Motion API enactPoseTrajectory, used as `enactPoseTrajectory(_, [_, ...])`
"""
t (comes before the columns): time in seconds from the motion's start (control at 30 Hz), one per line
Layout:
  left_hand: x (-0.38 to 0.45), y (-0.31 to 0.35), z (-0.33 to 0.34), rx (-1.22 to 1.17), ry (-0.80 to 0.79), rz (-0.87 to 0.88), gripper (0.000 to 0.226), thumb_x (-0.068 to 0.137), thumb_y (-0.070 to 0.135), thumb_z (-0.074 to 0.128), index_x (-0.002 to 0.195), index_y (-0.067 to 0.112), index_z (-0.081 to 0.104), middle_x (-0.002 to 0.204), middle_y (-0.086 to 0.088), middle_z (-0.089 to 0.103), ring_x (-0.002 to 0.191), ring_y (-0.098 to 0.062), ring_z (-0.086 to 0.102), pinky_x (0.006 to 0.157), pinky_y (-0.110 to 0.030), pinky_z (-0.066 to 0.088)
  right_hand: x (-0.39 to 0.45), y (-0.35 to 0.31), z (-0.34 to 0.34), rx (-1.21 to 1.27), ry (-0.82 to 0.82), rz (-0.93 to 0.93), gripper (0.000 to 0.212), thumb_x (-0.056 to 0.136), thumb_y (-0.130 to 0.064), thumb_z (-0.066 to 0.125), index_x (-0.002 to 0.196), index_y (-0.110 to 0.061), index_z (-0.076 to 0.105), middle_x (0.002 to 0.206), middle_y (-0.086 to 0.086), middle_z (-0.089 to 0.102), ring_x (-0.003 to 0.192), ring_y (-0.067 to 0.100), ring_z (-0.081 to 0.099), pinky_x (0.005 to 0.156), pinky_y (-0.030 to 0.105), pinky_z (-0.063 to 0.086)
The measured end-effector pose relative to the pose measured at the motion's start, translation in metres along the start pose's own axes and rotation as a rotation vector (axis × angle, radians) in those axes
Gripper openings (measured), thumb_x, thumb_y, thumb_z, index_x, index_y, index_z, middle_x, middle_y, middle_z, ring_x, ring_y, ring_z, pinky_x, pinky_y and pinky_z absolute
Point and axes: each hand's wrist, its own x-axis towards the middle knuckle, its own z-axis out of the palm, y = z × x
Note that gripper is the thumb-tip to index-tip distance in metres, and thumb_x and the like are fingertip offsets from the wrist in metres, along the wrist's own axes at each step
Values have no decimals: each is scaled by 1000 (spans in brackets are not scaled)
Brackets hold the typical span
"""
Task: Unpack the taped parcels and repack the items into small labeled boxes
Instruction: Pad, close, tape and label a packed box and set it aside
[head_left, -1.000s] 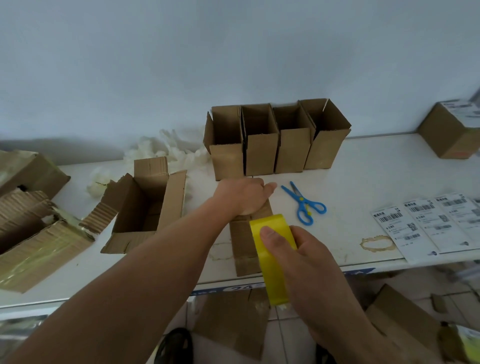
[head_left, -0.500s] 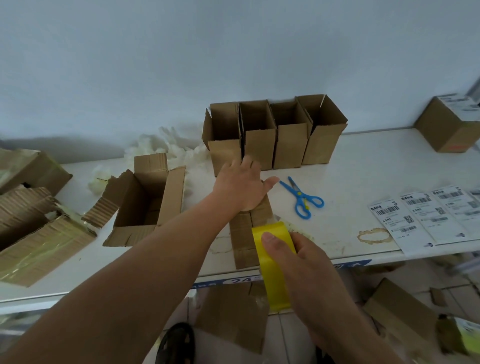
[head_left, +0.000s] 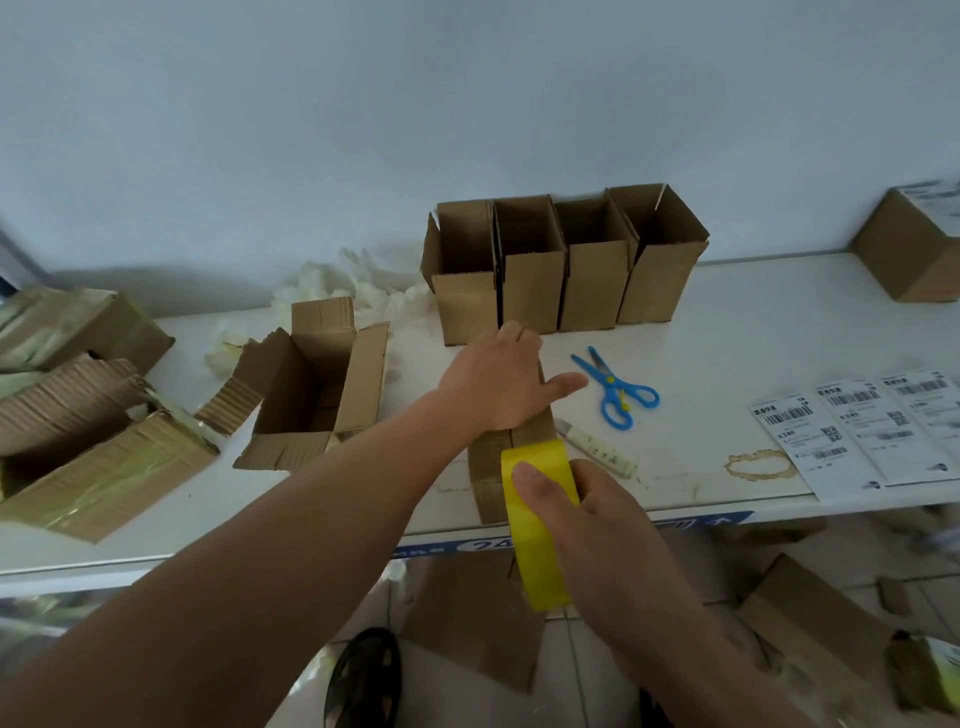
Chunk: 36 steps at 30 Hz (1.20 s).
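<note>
Head view: left hand lies flat, fingers straight, pressing down on a small closed box near the front edge of the white table. Right hand grips a yellow tape roll, thumb on top, at the box's near end. Four open small boxes stand in a row behind; blue scissors just right of the left hand; shipping labels far right; opened parcel on the left

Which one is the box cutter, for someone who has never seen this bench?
Start at the row of four open boxes by the wall. In front lie blue scissors; just nearer is the box cutter, a slim pale stick, not blue, without loops.
</note>
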Motion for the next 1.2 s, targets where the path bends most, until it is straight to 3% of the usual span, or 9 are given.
enactPoseTrajectory(0.23, [-21, 1, 7, 53, 19, -11, 83, 86, 80, 30, 132, 14, 47, 131, -7, 46, 120, -26, 43, 102, -41, 37, -8, 17, 11, -20, -73, 91, 34, 89, -59, 52, 93, -27, 61, 91, -5, 65, 86, 14, 63, 75, 33, 51])
enactPoseTrajectory(0.43, [-39, 9, 15, 19, 62, -45, 83, 88, 79, 28, 139, 15, 41, 139, -8, 41, 127, -28, 38, 107, -42, 31, -9, 22, 16, 3, -56, 104, 28, 92, -52, 52, 97, -26, 60, 96, -2, 66, 88, 15, 63, 66, 27, 46])
enactPoseTrajectory(0.67, [-45, 14, 18, 0, 56, -64, 86, 89, 78, 21, 137, 10, 41, 135, -10, 41, 125, -29, 38, 108, -40, 31, -17, 36, 15, -20, -8, 119, 31, 88, -53, 55, 87, -23, 61, 88, 5, 69, 87, 25, 67, 86, 47, 55])
enactPoseTrajectory(0.87, [-49, 16, 24, 10, 172, -55, 76, 94, 72, 20, 131, 12, 50, 131, -7, 50, 120, -25, 45, 104, -38, 36, -12, 48, 15, -14, -17, 167, 33, 89, -54, 55, 89, -22, 60, 93, 5, 68, 91, 25, 66, 90, 48, 53])
enactPoseTrajectory(0.97, [-52, 17, 18, -7, 201, -52, 77, 95, 70, 17, 133, 14, 52, 138, -5, 53, 126, -23, 46, 109, -38, 34, -8, 54, 14, 6, -27, 181, 32, 89, -54, 56, 91, -23, 62, 95, 5, 68, 93, 25, 66, 91, 49, 53])
enactPoseTrajectory(1.07, [-63, 10, 12, -47, 73, 1, 91, 88, 79, 15, 150, 16, 33, 157, -3, 34, 145, -19, 28, 122, -42, 13, -4, 56, 13, 29, -54, 190, 28, 90, -50, 58, 93, -22, 62, 99, 7, 67, 95, 27, 66, 92, 50, 53])
enactPoseTrajectory(1.2, [-78, -12, 12, -171, -197, 39, 114, 75, 88, 40, 157, 20, 1, 164, 8, -6, 150, -13, -3, 123, -42, 1, -2, 59, 14, 0, -114, 178, 23, 93, -48, 57, 95, -26, 61, 98, 0, 65, 93, 18, 64, 86, 39, 54])
